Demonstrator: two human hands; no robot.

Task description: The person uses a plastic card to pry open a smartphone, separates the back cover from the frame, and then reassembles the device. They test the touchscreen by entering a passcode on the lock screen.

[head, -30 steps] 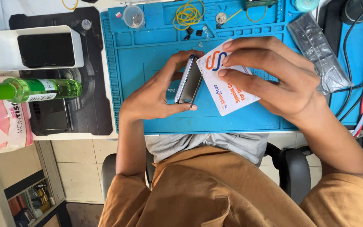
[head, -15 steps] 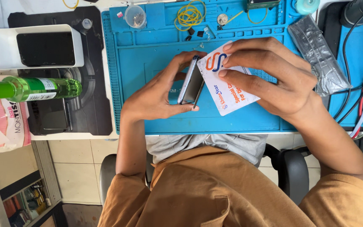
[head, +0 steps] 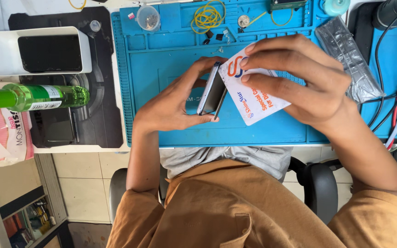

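My left hand (head: 173, 103) grips a dark smartphone (head: 211, 91) on its edge, tilted upright over the blue work mat (head: 161, 59). My right hand (head: 299, 80) holds a white plastic card (head: 253, 98) with orange and blue print. The card's edge is pressed against the phone's long side, at the seam. Fingers of both hands cover part of the phone and the card.
A green spray bottle (head: 33, 97) lies at the left on a black mat, beside a white tray holding a dark phone (head: 49, 53). Yellow rubber bands (head: 207, 16), a small clear cup (head: 148, 17), tiny parts and a clear plastic bag (head: 350, 57) sit at the mat's far side. Cables run at right.
The card has slid slightly along the phone's edge; both hands stay in nearly the same place.
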